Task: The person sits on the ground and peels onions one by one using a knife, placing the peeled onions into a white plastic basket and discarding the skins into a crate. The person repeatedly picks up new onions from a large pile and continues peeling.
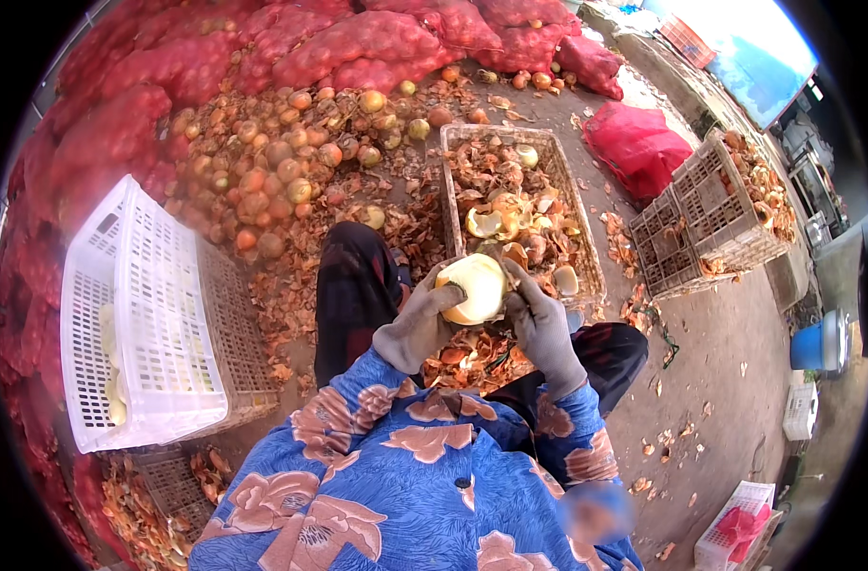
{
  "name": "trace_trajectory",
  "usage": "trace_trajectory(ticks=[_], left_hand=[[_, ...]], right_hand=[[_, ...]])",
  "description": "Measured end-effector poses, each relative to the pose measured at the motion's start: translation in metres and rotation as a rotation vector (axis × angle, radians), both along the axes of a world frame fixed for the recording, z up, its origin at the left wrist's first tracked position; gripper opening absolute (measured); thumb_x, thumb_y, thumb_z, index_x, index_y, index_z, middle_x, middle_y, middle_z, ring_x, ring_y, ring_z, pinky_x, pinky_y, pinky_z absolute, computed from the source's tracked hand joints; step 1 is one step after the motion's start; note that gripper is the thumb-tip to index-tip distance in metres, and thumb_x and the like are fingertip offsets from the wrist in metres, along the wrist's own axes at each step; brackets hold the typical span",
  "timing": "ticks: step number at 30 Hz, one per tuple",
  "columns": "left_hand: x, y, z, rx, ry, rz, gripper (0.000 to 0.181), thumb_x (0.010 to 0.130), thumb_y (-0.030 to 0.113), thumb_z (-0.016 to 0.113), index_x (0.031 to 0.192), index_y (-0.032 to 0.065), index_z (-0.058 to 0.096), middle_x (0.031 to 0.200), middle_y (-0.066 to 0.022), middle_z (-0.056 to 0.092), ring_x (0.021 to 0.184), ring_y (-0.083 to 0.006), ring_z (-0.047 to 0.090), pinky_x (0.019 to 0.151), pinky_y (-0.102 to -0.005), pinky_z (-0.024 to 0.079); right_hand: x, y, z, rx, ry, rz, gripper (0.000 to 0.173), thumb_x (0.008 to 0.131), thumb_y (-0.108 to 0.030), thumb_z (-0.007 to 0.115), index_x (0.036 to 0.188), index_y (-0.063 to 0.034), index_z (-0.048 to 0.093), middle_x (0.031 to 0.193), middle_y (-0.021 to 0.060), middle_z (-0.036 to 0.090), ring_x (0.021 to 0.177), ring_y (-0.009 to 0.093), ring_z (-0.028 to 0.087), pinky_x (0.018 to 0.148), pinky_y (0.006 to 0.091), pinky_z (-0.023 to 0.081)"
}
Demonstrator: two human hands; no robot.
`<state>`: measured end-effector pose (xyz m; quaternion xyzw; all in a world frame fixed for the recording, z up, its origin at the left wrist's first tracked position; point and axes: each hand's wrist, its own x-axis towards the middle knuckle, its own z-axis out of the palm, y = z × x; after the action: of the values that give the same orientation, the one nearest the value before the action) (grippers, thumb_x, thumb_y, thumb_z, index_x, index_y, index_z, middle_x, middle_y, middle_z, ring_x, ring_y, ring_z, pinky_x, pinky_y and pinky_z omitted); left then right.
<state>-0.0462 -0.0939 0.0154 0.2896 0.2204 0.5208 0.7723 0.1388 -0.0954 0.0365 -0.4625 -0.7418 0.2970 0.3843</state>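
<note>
In a grey work glove, my left hand (421, 317) grips a large onion (478, 285) from its left side. The onion is mostly bare and pale, with a yellower layer low on its left. My right hand (546, 330), gloved too, has its fingers curled at the onion's right edge; whether they also hold a small tool is hidden. Just beyond my hands stands a dirty plastic crate (575, 207) with onion skins, thick peeled pieces and a few onions. Loose dry onion skins (469, 360) lie between my knees, below the onion.
Unpeeled onions (291, 168) are heaped ahead on the left, before stacked red mesh sacks (377, 43). A white crate (148, 314) holding pale onions rests at my left. On the right are an empty-looking red sack (637, 146), stacked crates (712, 207) with skins, and a blue bucket (819, 342).
</note>
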Motion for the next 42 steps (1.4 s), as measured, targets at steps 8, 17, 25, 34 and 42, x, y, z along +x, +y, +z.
trace_trajectory(ticks=[8,17,25,34,42], left_hand=[[0.0,0.003,-0.012,0.008,0.025,-0.039,0.063,0.078,0.02,0.054,0.134,-0.0055,0.039,0.127,-0.0183,0.054,0.115,-0.0277,0.057,0.098,-0.0383,0.048],[-0.002,0.006,-0.017,-0.008,-0.137,-0.051,0.065,0.077,0.018,0.055,0.136,-0.0033,0.036,0.124,-0.0186,0.055,0.11,-0.0292,0.06,0.089,-0.0384,0.055],[-0.012,0.008,-0.012,-0.02,-0.203,-0.094,0.073,0.073,0.017,0.064,0.137,-0.0039,0.034,0.128,-0.0204,0.051,0.115,-0.0321,0.057,0.096,-0.0437,0.05],[-0.012,0.013,-0.012,0.013,-0.16,0.037,0.07,0.072,0.016,0.065,0.134,-0.0017,0.038,0.128,-0.0191,0.051,0.116,-0.0327,0.055,0.099,-0.0444,0.048],[-0.015,0.01,-0.013,-0.027,-0.063,0.073,0.063,0.072,0.01,0.061,0.131,-0.0019,0.041,0.124,-0.0177,0.054,0.114,-0.0306,0.056,0.097,-0.0421,0.05]], right_hand=[[0.01,-0.004,0.011,-0.06,-0.069,-0.09,0.04,0.093,-0.011,0.056,0.132,-0.0047,0.047,0.08,0.0156,0.063,0.069,0.021,0.063,0.065,0.0308,0.049],[0.006,-0.007,-0.002,0.011,-0.009,-0.026,0.046,0.094,-0.016,0.056,0.137,-0.0045,0.043,0.077,0.0148,0.06,0.068,0.026,0.062,0.062,0.0333,0.047],[0.041,0.005,-0.022,-0.283,0.098,-0.252,0.042,0.096,-0.016,0.055,0.135,-0.0053,0.047,0.098,0.0138,0.066,0.085,0.019,0.064,0.071,0.031,0.05],[0.006,-0.015,0.023,0.09,-0.289,-0.052,0.06,0.089,-0.02,0.061,0.14,-0.0034,0.034,0.091,0.0202,0.063,0.075,0.037,0.064,0.06,0.0401,0.049],[-0.001,-0.011,0.027,-0.041,-0.4,0.0,0.059,0.087,-0.013,0.06,0.14,-0.0071,0.035,0.089,0.0209,0.064,0.077,0.039,0.063,0.061,0.0432,0.049]])
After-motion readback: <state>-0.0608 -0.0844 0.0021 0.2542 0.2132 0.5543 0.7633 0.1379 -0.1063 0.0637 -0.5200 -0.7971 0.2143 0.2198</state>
